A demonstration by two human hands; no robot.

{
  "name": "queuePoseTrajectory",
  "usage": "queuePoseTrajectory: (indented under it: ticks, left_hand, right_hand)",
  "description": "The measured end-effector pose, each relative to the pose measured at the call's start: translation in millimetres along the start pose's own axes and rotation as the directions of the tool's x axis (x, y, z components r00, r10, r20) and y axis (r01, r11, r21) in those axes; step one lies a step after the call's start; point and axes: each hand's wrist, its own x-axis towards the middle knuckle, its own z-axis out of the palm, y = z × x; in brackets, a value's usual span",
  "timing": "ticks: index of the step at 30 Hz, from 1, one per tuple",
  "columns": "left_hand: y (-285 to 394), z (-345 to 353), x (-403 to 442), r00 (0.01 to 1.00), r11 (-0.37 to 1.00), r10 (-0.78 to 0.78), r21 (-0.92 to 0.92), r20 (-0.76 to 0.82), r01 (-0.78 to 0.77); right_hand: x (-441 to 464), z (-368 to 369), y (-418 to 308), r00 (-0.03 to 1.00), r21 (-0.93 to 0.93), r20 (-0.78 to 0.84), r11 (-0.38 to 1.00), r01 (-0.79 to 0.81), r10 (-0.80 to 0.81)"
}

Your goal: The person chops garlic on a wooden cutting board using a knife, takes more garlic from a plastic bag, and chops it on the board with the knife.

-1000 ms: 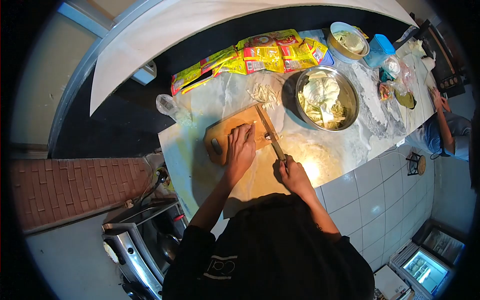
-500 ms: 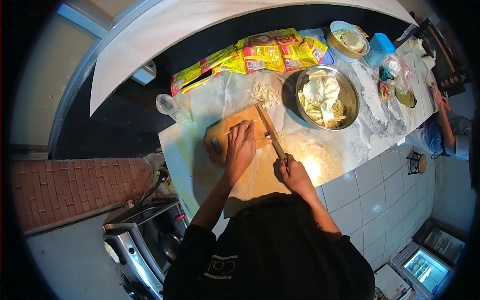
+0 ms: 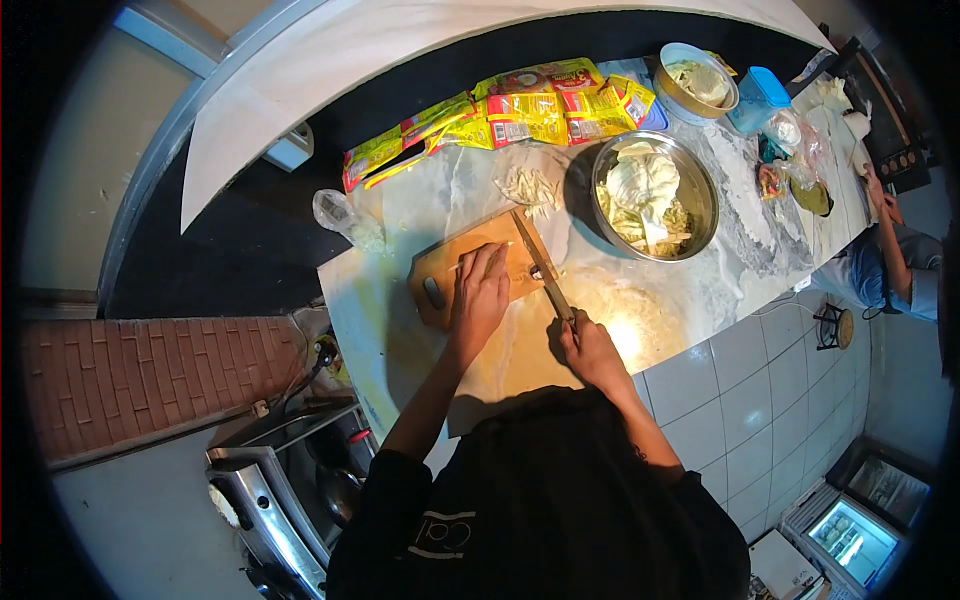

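Note:
A wooden cutting board (image 3: 432,268) lies at an angle on the marble counter. My left hand (image 3: 482,297) rests on it, fingers together over a thin pale piece that shows at the fingertips; its exact hold is hidden. My right hand (image 3: 590,350) is wrapped round the handle of a knife (image 3: 533,250), whose blade lies across the board's right part. Behind the board is a small pile of pale cut strips (image 3: 530,188). To the right stands a steel bowl (image 3: 711,200) with cabbage leaves (image 3: 642,185) and cut pieces.
Yellow packets (image 3: 528,118) line the counter's back edge. A plastic bag (image 3: 334,210) lies at the left. Another bowl (image 3: 667,92), a blue container (image 3: 760,98) and bags stand at the back right. A co-worker's arms (image 3: 887,240) show at the far right. A stove (image 3: 270,510) is lower left.
The fingers of my left hand have shifted slightly on the board. The knife and my right hand have hardly moved. The co-worker's hands have shifted a little.

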Motion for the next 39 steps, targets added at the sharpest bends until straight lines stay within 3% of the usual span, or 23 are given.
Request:
queuePoseTrajectory:
  ticks: [4, 9, 15, 21, 39]
  left_hand:
    - [0, -1, 0, 1.0, 1.0, -0.004, -0.012, 0.005, 0.004]
    - [-1, 0, -1, 1.0, 1.0, 0.016, 0.013, 0.0, -0.016]
    - [-5, 5, -2, 0.999, 0.999, 0.038, 0.027, -0.017, -0.038]
    - [-7, 8, -3, 0.998, 0.998, 0.058, 0.03, -0.032, -0.057]
    - [-5, 5, -2, 0.998, 0.999, 0.047, 0.026, -0.03, -0.047]
  right_hand:
    - [0, 0, 0, 0.999, 0.005, -0.025, 0.999, 0.035, -0.035]
    - [5, -7, -13, 0.997, -0.226, -0.046, 0.973, 0.053, -0.065]
    - [18, -13, -15, 0.989, -0.351, -0.009, 0.927, 0.133, -0.145]
    - [25, -17, -13, 0.98, -0.382, 0.046, 0.903, 0.197, -0.195]
    - [34, -9, -2, 0.98, -0.499, 0.059, 0.844, 0.195, -0.192]
